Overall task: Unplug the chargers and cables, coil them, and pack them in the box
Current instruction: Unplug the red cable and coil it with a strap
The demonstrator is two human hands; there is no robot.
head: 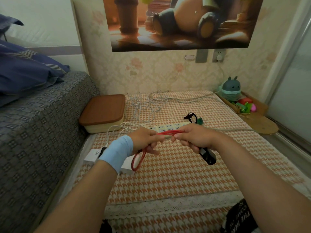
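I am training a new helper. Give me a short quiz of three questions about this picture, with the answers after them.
1. True or false: the brown lid is on the box.
2. Both the left hand and the right hand hold one cable. Its colour is: A white, B red, C green.
3. Which hand also holds the black charger?
Key: 1 true; 2 B; 3 the right hand.
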